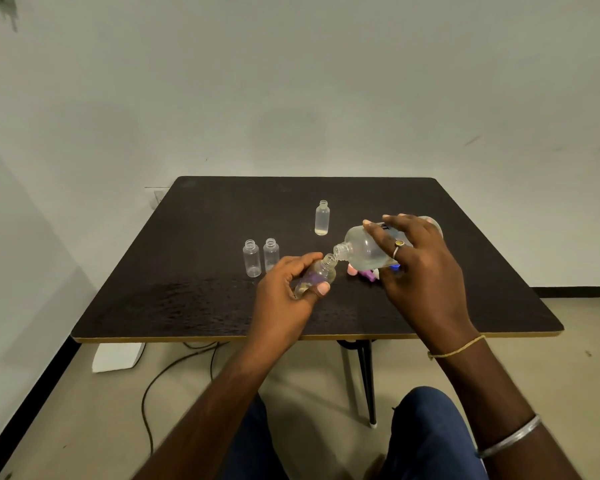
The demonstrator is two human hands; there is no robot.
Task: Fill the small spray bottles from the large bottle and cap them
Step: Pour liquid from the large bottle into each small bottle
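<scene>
My left hand grips a small clear spray bottle, tilted with its open neck up and to the right. My right hand holds the large clear bottle on its side, its open mouth touching the small bottle's neck. Two uncapped small bottles stand upright to the left. A third small bottle stands farther back with a little liquid at its bottom. Pink, purple and blue caps lie under the large bottle, partly hidden by my right hand.
Everything sits on a dark square table with a pale front edge. Behind it is a white wall. On the floor at the left lie a white box and black cables. A black table leg stands near my knees.
</scene>
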